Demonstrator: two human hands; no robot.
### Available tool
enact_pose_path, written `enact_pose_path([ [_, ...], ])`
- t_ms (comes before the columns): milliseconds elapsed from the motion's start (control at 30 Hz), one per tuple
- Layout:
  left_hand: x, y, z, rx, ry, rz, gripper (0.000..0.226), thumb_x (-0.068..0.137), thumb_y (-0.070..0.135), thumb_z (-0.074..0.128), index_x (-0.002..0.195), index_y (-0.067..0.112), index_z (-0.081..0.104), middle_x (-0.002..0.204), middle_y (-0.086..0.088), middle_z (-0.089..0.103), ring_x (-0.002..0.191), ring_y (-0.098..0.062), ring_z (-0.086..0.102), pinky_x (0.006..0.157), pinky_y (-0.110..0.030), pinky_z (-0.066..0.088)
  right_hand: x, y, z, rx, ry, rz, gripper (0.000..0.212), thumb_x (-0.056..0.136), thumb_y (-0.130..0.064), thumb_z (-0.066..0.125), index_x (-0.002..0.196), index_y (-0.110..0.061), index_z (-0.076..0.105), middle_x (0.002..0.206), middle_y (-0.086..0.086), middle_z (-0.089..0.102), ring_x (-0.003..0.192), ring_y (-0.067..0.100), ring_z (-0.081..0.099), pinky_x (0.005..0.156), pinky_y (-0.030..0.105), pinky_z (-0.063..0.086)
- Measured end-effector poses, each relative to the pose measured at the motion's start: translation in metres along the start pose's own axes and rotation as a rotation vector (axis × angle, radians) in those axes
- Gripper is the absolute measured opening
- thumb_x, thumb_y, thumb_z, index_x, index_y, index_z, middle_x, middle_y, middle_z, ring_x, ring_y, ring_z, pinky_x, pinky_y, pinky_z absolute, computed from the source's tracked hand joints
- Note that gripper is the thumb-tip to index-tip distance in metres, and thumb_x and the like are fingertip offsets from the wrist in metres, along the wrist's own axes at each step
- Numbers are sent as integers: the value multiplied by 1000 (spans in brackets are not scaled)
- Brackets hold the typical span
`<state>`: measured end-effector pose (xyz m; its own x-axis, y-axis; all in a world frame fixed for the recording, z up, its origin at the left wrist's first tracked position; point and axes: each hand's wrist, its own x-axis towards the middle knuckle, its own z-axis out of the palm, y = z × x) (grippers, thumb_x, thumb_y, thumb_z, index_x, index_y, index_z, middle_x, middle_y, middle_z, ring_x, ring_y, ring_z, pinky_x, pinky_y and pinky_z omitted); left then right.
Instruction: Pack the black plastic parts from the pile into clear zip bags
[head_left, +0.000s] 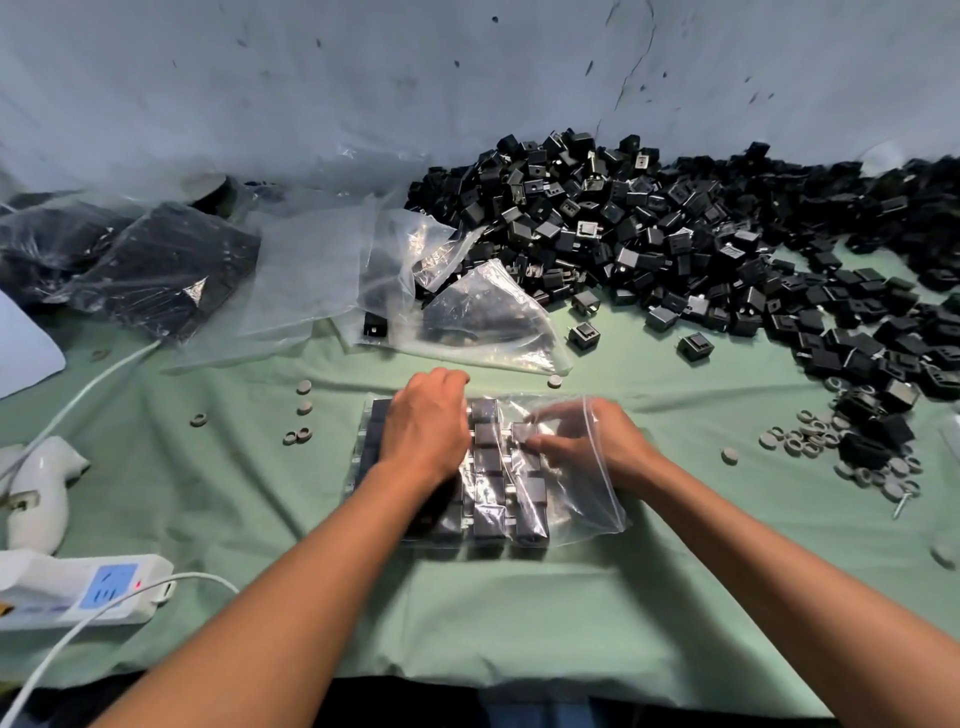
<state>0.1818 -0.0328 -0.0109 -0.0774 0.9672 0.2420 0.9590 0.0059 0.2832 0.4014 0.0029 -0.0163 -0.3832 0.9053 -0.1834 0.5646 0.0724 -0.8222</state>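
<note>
A clear zip bag (582, 499) lies flat on the green cloth in front of me, its mouth to the right, with rows of black plastic parts (488, 488) packed inside. My left hand (423, 426) rests palm-down on the bag's left rows, its fingertips bent over the far edge. Reaching in through the mouth, my right hand (587, 441) pinches a black part (522, 434) at the top of the right row, blurred behind the film. The pile of loose black parts (649, 228) spreads across the back right.
Empty clear bags (467, 306) lie behind the one being filled, and filled bags (156, 265) sit at the back left. Small grey rings (810, 436) and discs are scattered around. A power strip (78, 587), white cables and a white tool (39, 488) lie at the left.
</note>
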Motion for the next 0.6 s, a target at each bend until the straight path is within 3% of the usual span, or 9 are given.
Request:
enact_pose_path([
  [133,10,-21,-6,80,-160,69,19,104,33,53,115,23,64,108,4,62,102,-18,55,86,-34,48,1,-1,-3,11,-19,1,26,80,-48,83,101,-35,78,81,2,78,81,25,76,84,51,60],
  [467,12,-27,2,145,-79,38,29,103,43,52,102,17,62,98,-1,58,98,-21,49,86,-38,48,-4,2,-10,-17,-67,-37,52,83,-58,74,127,-30,70,82,2,78,78,17,75,80,41,60],
  [600,9,-27,6,143,-86,11,29,104,44,47,101,17,58,98,1,55,95,-18,46,83,-36,48,-6,15,-28,-43,30,-11,17,91,-36,77,103,-24,78,81,-5,77,74,8,73,71,26,56],
])
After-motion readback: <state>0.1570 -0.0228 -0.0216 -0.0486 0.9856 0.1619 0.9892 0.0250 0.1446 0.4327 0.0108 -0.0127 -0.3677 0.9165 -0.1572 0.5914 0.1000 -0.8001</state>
